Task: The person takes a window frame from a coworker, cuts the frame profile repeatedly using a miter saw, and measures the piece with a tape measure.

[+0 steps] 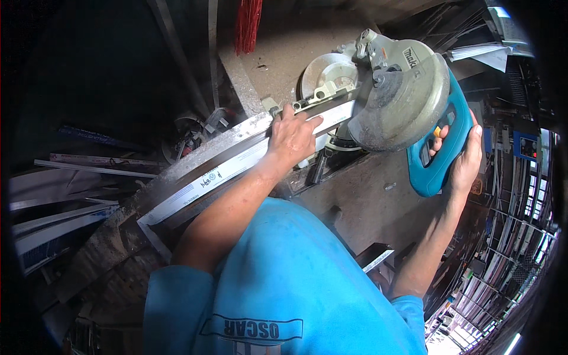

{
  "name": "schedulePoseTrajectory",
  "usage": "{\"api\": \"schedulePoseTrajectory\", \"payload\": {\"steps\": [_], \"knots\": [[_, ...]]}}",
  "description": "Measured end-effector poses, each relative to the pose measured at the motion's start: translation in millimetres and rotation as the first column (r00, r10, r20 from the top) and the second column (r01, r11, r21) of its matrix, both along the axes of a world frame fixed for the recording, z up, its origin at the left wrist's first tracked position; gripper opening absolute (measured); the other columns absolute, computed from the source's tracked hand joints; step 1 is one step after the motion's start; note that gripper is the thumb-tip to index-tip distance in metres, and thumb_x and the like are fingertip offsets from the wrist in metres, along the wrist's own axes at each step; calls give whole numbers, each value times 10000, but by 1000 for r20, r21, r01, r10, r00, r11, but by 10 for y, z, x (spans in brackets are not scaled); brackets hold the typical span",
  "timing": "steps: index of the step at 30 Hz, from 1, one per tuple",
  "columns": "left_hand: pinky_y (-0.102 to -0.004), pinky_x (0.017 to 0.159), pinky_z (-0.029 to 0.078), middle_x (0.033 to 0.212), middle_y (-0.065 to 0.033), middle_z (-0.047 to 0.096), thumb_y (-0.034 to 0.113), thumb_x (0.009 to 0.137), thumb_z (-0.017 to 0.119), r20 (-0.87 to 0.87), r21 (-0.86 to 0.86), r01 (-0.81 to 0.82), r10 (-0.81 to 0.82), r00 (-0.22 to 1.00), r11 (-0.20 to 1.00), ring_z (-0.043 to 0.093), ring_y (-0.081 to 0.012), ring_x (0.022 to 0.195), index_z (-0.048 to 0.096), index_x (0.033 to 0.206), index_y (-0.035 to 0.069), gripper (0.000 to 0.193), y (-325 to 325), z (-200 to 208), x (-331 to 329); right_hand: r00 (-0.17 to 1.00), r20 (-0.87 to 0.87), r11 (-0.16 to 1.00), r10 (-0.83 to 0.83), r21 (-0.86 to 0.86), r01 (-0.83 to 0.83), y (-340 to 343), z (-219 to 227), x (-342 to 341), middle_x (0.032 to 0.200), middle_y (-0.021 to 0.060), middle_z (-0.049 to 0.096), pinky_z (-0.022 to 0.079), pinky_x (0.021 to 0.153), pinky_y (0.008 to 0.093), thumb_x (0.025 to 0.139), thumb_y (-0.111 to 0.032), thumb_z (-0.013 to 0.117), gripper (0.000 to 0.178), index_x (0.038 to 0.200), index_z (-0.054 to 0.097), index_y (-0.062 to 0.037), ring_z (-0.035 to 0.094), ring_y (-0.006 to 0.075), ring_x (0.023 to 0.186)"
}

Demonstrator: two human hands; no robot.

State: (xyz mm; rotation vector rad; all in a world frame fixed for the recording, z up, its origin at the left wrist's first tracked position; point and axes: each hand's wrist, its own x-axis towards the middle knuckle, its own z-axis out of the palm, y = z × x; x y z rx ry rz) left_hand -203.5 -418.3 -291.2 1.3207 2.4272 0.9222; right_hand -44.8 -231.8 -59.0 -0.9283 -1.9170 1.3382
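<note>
Left hand (291,137) rests on 1 profile (204,179); right hand (468,157) grips a saw (402,103) by its teal handle (432,177).

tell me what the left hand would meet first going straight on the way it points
Probably the long, cream-coloured metal fence, just beyond the left hand; depth is unclear, so they may already touch.

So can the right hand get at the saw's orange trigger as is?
Probably yes: the right hand is wrapped round the teal handle, fingertips right by the orange trigger, nothing visibly between.
</note>
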Motion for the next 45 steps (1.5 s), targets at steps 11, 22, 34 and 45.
{"api": "schedulePoseTrajectory", "payload": {"steps": [11,22,34,45], "knots": [[-489,884,563,1158,-73,741,97,775,725,16,-16,10,-10,1000,1000,583,-360,1103,762,1212,183,447,12,35,-20,1000,6,999,-26,24,26,-98,-85,22,827,85,633,551,528,288,1136,-460,307,584,1514,423,-29,620,150,617],[-513,840,570,1056,-108,724,90,769,728,16,-36,29,-28,999,999,580,-373,1118,751,1224,177,464,18,46,-17,997,-65,998,-49,22,51,-324,-416,114,868,95,616,534,565,287,1136,-451,318,563,1545,379,-69,608,154,644],[-559,816,544,958,-188,717,15,776,661,52,52,5,-8,999,999,588,-416,1071,764,1095,129,354,16,15,-4,992,-127,998,-23,60,31,-431,-783,216,910,108,627,539,579,287,1123,-510,331,622,1574,330,-82,615,161,672],[-541,835,551,1014,-154,720,35,764,676,43,13,18,-18,999,1000,582,-396,1082,758,1165,144,424,23,13,-15,986,-168,997,-12,72,25,-460,-979,285,933,122,625,539,600,295,1133,-484,314,588,1584,303,-108,618,183,699]]}}
